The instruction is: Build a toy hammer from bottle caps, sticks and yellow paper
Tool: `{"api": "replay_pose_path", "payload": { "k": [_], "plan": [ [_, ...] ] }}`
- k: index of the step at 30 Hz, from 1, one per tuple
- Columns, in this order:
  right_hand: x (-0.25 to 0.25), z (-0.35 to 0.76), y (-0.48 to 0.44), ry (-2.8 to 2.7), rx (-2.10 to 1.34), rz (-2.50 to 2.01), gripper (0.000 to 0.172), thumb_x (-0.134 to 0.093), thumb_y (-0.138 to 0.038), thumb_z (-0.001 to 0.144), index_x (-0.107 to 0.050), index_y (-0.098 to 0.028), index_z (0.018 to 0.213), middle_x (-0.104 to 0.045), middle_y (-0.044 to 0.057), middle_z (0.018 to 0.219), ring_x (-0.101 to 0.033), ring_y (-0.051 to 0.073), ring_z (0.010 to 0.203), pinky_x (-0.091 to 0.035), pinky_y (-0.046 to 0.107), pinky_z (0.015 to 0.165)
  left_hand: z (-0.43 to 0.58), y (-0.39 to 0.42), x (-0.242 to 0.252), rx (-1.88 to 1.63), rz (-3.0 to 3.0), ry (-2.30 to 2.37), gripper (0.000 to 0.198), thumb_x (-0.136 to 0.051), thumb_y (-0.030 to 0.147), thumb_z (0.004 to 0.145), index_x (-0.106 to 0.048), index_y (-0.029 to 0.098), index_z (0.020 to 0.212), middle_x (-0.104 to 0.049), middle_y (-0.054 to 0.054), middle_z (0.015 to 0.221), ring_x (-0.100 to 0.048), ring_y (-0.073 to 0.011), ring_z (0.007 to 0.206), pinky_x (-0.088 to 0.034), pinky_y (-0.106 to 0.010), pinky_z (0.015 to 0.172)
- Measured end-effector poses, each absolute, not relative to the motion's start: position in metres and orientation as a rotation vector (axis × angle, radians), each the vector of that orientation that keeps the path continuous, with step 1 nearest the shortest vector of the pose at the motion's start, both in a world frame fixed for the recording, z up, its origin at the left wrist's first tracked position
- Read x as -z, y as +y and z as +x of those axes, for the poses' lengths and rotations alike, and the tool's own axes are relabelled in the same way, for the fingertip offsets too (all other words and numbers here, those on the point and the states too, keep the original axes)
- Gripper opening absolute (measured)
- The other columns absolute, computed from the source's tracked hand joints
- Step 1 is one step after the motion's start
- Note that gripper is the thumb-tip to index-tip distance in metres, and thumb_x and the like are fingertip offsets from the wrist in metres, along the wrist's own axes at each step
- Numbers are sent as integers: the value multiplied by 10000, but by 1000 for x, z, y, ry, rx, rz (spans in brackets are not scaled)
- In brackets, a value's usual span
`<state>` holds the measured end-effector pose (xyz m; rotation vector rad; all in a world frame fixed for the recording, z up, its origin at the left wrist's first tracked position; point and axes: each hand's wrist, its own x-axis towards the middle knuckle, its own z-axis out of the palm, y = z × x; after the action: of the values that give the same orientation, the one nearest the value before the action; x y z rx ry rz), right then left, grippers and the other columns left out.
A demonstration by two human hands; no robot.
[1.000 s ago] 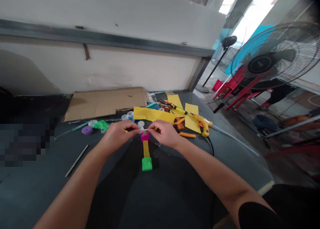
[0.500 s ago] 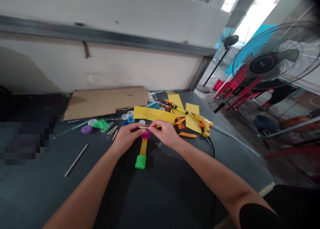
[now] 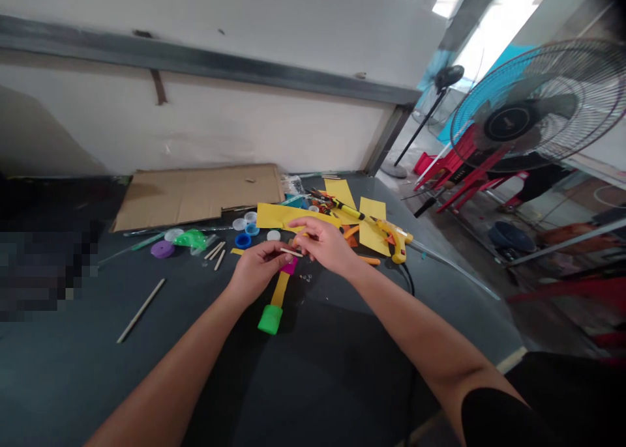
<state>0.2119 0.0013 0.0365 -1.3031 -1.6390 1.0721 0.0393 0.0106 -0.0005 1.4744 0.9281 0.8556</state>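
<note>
My left hand (image 3: 259, 270) pinches a short wooden stick (image 3: 292, 253) between thumb and fingertips. Close against the stick's far end is my right hand (image 3: 325, 244), its fingers bent together; what lies between them is hidden. Below the stick, partly covered by my fingers, is a magenta block-like piece (image 3: 290, 266). A yellow strip (image 3: 280, 289) runs from it toward me to a bright green piece (image 3: 270, 319) on the dark table.
Short sticks (image 3: 215, 251), bottle caps (image 3: 243, 240) and a purple disc (image 3: 162, 249) lie left of my hands. A longer stick (image 3: 141, 310) is nearer. Yellow sheets (image 3: 274, 216), cardboard (image 3: 195, 196) and a yellow glue gun (image 3: 398, 240) lie behind. A fan (image 3: 511, 121) stands right.
My right hand has shifted a little to the right and its fingers have changed pose. The stick now tilts down to the right. The view has shifted slightly.
</note>
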Motion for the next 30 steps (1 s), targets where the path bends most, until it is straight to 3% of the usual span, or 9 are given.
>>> {"api": "replay_pose_path", "payload": {
  "k": [4,8,13,18,25,30],
  "plan": [
    [-38,211,0,-1558,-1080,-1339,157,-609,-192,771,-564,-192,921,-630,-21,704,-598,110,580,-426,197,456,44,10,5,-907,1368,903,320,-699,337,673,-521,193,895,-682,-10,814,-662,-171,772,-525,-329,747],
    [-36,211,-1,-1641,-1055,-1340,55,-640,-218,768,-638,-166,785,-617,-16,654,-568,91,571,-437,196,494,46,9,4,-894,1340,919,347,-693,295,657,-465,212,905,-673,11,780,-671,-165,747,-532,-324,727],
    [-37,210,0,-1654,-1140,-1334,128,-562,-162,816,-681,-162,862,-655,11,719,-557,76,536,-468,213,515,45,8,2,-881,1319,908,359,-693,281,656,-461,208,920,-673,15,770,-667,-158,717,-536,-317,692],
    [-44,210,-4,-1697,-1089,-1352,240,-422,-81,854,-563,-180,1022,-695,35,863,-618,90,633,-488,213,557,45,9,5,-890,1315,891,372,-703,287,655,-457,209,923,-685,3,783,-679,-171,750,-541,-324,709],
    [-51,212,-9,-1900,-876,-1396,169,-495,-76,811,-623,-186,809,-669,-3,758,-623,117,710,-461,243,668,46,7,2,-870,1364,893,385,-717,302,661,-462,203,933,-701,-10,808,-681,-180,748,-541,-329,694],
    [-52,210,-12,-1967,-782,-1437,235,-433,-119,876,-563,-187,1060,-705,40,910,-640,145,796,-464,281,737,47,7,4,-880,1372,888,426,-740,312,653,-465,204,958,-685,1,780,-681,-193,755,-538,-329,681]
  ]
}}
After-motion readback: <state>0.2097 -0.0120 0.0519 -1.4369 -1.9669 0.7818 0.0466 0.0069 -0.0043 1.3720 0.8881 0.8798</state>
